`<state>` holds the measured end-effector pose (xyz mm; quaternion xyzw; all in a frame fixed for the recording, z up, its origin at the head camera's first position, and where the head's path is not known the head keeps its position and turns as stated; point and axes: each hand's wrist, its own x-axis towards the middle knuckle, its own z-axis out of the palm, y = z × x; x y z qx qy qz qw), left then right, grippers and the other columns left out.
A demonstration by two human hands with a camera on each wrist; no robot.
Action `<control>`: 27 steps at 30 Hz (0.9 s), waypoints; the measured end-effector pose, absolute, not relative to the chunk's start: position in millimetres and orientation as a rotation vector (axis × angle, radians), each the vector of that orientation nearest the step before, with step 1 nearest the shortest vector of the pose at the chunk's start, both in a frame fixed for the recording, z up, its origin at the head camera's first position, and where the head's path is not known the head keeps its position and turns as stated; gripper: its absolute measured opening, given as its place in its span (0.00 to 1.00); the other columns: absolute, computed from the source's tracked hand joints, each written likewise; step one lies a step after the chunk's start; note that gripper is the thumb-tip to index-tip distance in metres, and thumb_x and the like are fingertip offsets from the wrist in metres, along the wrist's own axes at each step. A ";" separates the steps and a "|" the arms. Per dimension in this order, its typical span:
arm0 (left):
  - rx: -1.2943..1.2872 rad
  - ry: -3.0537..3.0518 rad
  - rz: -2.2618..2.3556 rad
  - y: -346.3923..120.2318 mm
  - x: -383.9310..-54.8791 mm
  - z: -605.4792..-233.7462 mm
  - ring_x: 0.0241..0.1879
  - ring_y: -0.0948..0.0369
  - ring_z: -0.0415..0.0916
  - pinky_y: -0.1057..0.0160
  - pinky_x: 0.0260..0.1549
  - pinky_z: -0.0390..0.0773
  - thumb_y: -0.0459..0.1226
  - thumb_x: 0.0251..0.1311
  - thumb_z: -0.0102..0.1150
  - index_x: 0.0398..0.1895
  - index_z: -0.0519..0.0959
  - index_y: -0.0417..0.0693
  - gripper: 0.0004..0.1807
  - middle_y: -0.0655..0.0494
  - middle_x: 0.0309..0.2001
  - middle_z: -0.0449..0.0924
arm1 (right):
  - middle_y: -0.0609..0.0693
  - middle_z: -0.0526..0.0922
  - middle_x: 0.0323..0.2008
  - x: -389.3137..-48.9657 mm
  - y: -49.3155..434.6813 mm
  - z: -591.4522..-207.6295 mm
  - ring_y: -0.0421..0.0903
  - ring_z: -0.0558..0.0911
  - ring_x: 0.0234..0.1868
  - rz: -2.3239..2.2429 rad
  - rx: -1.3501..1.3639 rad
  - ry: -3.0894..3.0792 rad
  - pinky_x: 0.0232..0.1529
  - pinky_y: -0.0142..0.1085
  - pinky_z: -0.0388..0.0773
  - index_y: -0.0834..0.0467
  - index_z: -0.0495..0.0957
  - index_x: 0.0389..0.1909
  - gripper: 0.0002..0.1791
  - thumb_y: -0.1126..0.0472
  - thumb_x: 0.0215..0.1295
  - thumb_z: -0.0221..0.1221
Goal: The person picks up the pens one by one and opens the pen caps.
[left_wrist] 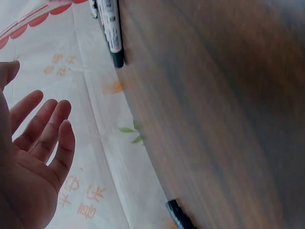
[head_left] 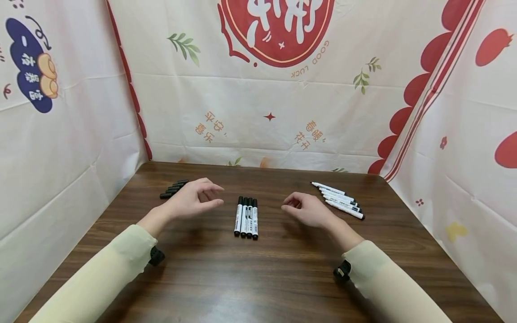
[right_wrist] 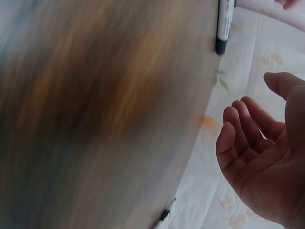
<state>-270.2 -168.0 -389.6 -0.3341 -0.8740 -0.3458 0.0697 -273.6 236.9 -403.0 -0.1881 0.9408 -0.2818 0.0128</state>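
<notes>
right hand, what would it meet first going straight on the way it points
Probably the rightmost marker of the middle row, near its far end, though the right hand may be high enough to clear it.

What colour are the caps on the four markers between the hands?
The caps are black, clearest in the head view.
</notes>
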 end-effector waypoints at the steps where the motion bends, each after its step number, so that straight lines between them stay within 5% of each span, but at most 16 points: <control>1: -1.016 -2.631 -1.043 -166.2 -269.3 -391.6 0.42 0.64 0.86 0.61 0.43 0.88 0.43 0.71 0.74 0.61 0.88 0.50 0.19 0.52 0.49 0.87 | 0.45 0.88 0.41 -273.3 232.6 -404.4 0.41 0.82 0.40 -0.871 -0.591 2.925 0.47 0.40 0.79 0.51 0.87 0.53 0.14 0.47 0.79 0.65; 27: -1.160 -2.651 -1.116 -141.2 -257.0 -409.9 0.46 0.56 0.87 0.62 0.41 0.86 0.46 0.72 0.73 0.61 0.88 0.48 0.19 0.47 0.50 0.87 | 0.50 0.84 0.48 -277.9 160.3 -418.2 0.48 0.82 0.50 -0.699 -0.563 2.804 0.61 0.51 0.81 0.57 0.80 0.64 0.31 0.39 0.73 0.69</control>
